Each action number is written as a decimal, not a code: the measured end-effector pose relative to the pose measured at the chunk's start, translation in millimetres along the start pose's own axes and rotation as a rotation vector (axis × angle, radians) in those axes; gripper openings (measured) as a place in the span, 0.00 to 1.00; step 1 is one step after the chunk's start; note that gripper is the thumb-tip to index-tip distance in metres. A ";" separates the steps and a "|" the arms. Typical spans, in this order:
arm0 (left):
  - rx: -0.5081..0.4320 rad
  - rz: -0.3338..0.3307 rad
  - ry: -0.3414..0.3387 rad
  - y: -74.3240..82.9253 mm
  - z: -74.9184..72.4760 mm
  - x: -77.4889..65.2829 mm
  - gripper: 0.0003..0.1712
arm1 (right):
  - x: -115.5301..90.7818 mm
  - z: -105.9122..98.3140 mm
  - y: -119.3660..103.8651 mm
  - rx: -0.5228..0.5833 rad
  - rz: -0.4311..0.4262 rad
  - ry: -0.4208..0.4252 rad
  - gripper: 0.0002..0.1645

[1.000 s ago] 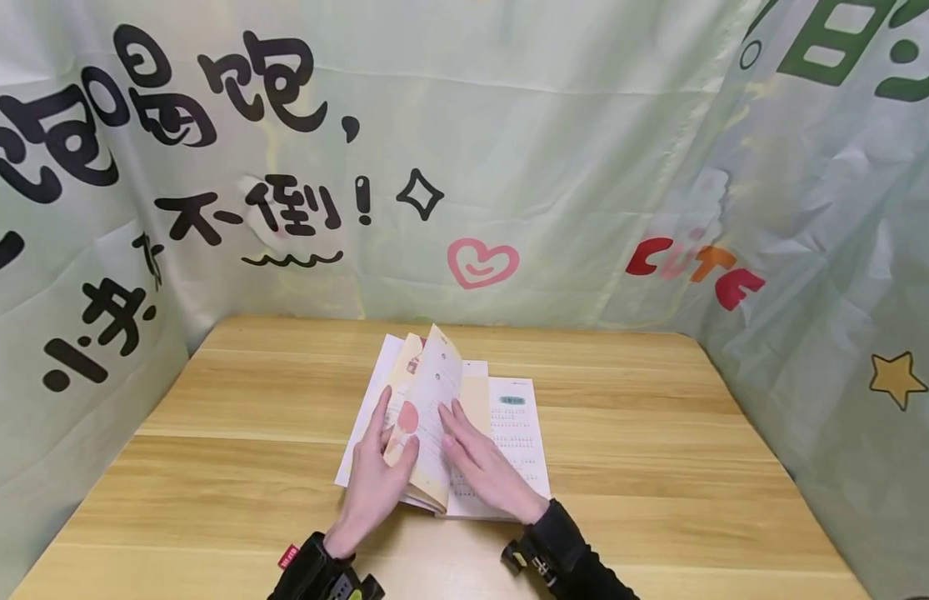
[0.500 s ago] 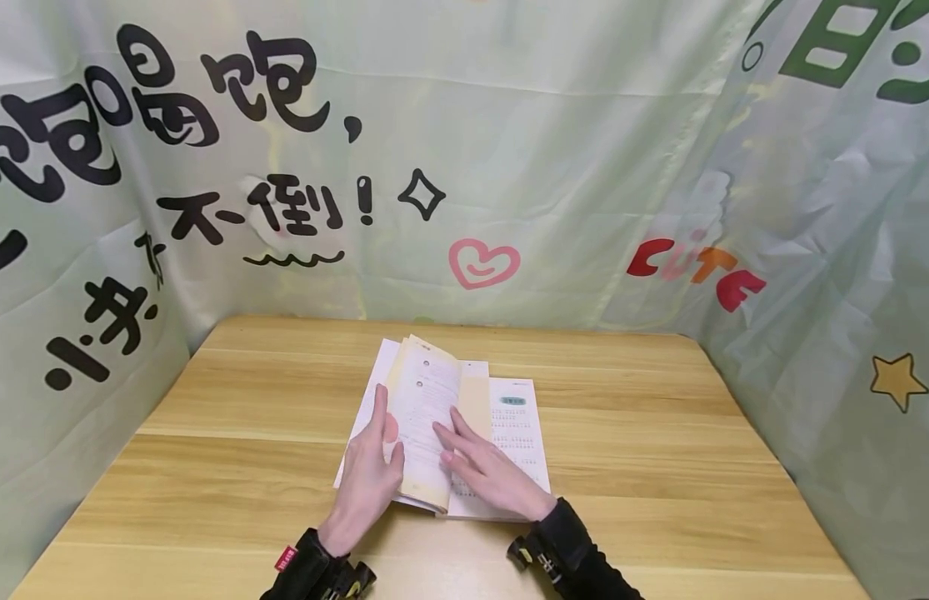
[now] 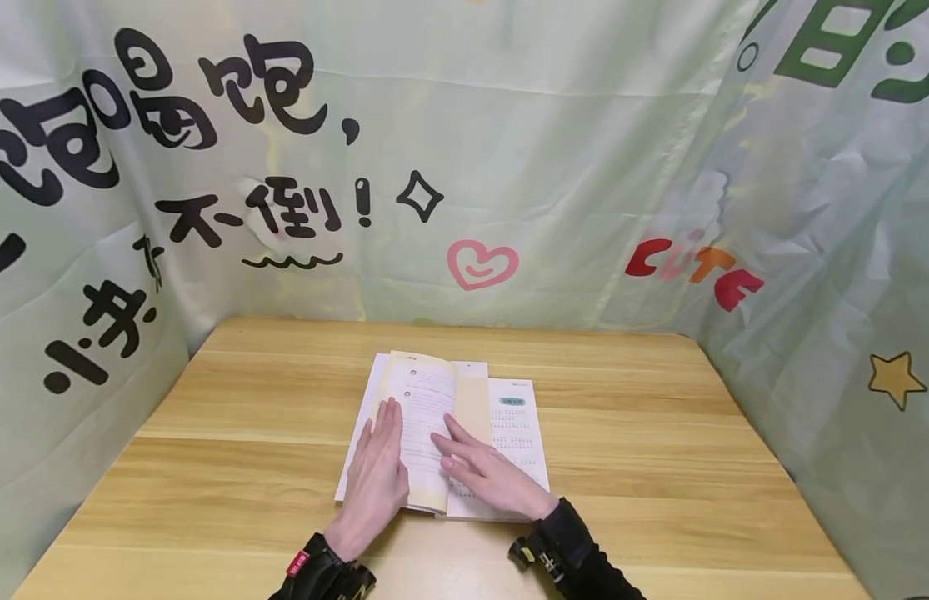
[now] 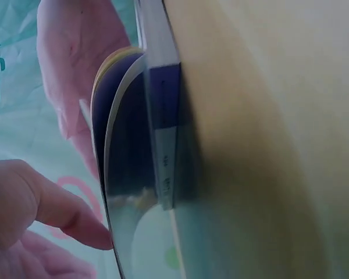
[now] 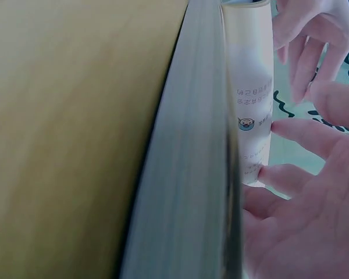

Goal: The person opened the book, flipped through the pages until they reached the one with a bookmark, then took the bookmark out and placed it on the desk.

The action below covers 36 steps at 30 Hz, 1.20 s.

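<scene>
An open book [image 3: 428, 408] lies on the table, its left page printed with lines of text and its right page partly under a beige flap or narrower sheet [image 3: 473, 400]. My left hand [image 3: 377, 475] rests on the left page with straight fingers pointing away from me. Near the spine, the fingertips of my right hand [image 3: 490, 477] touch the left page while its palm lies over the lower right page. In the left wrist view, my thumb [image 4: 70, 218] is against the bent cover, beside the book's spine [image 4: 164, 133]. The thick page block [image 5: 180, 151] fills the middle of the right wrist view.
The wooden table [image 3: 644, 433] extends around the book on all sides. Behind it and at both sides hangs a pale green cloth [image 3: 569, 167] with printed writing, a pink heart [image 3: 482, 265] and a star [image 3: 896, 381].
The raised leaves have gone down to the left and now lie flatter. My left hand has turned over from their edge onto the page; my right hand has barely moved.
</scene>
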<state>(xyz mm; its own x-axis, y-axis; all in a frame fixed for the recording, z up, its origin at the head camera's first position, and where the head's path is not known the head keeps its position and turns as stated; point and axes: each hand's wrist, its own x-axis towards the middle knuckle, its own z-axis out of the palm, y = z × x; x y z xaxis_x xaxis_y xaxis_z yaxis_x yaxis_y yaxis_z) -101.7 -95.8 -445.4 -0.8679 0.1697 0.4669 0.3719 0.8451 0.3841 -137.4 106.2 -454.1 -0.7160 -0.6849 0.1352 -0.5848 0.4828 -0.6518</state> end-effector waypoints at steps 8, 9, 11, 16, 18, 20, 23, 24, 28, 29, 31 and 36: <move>-0.167 0.056 -0.107 -0.3 11.4 -4.0 0.38 | 0.6 -0.7 -1.0 0.025 -0.001 0.006 0.31; -0.172 0.054 -0.116 -0.5 12.1 -4.1 0.36 | 0.9 -0.7 -0.6 0.037 0.000 0.015 0.31; -0.174 0.054 -0.136 -1.4 13.7 -4.4 0.34 | 1.3 -1.0 0.0 0.063 0.003 0.050 0.30; -0.167 0.072 -0.168 -3.7 15.9 -4.9 0.37 | 3.2 -1.4 3.3 0.155 0.069 0.221 0.25; -0.162 0.084 -0.174 -4.1 16.3 -4.8 0.38 | 4.4 -2.4 5.2 0.200 0.114 0.295 0.24; -0.156 0.094 -0.182 -4.2 16.6 -4.7 0.38 | 5.2 -4.2 7.0 0.232 0.159 0.364 0.23; -0.151 0.090 -0.202 -4.1 16.6 -5.2 0.38 | 6.4 -7.7 9.0 0.256 0.225 0.438 0.22; -0.150 0.086 -0.209 -4.0 16.4 -5.4 0.38 | 6.9 -9.1 9.2 0.257 0.247 0.454 0.22; -0.140 0.068 -0.230 -3.5 15.9 -6.5 0.38 | 8.9 -13.4 9.1 0.263 0.313 0.482 0.24; -0.137 0.064 -0.234 -3.3 15.9 -6.7 0.38 | 9.5 -14.2 9.0 0.273 0.330 0.485 0.25; -0.133 0.056 -0.242 -3.0 15.8 -7.1 0.38 | 10.7 -15.7 8.6 0.292 0.352 0.489 0.27; -0.132 0.042 -0.258 -2.5 15.5 -8.3 0.39 | 14.8 -20.2 8.6 0.358 0.417 0.482 0.31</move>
<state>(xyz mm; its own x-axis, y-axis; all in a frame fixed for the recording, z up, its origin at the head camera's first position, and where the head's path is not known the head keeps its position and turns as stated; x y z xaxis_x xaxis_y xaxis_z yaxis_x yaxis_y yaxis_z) -100.6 -91.5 -462.6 -0.8998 0.3402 0.2731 0.4338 0.7646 0.4767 -160.7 111.3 -442.6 -0.9885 -0.1267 0.0823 -0.1255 0.3863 -0.9138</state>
